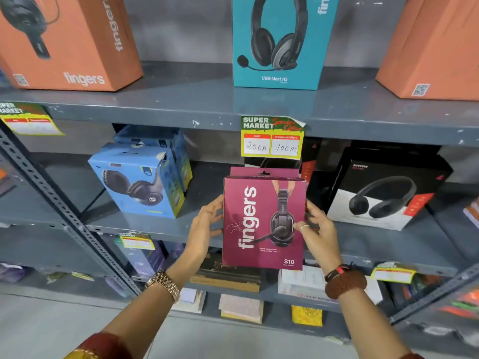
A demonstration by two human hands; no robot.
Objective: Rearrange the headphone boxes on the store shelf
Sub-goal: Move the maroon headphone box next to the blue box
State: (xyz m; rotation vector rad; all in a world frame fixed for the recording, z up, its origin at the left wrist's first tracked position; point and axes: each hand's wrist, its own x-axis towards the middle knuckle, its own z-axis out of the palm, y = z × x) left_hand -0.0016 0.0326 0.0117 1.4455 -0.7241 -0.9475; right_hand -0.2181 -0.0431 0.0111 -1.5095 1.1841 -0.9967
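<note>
A maroon "fingers S10" headphone box point(261, 224) is held upright in front of the middle shelf point(166, 229). My left hand point(204, 224) grips its left edge and my right hand point(318, 229) grips its right edge. Just behind it stands a second maroon box point(264, 171), mostly hidden. On the same shelf sit blue headphone boxes point(140, 182) to the left and a black-and-white headphone box point(383, 193) to the right. The upper shelf carries an orange box point(70, 42), a teal "USB-Meet H2" box point(280, 40) and another orange box point(435, 47).
A yellow price tag point(272, 138) hangs from the upper shelf's edge above the held box. A perforated grey upright point(67, 216) runs diagonally at the left. Lower shelves hold notebooks and small packs point(241, 304). Open shelf surface lies between the blue boxes and the maroon boxes.
</note>
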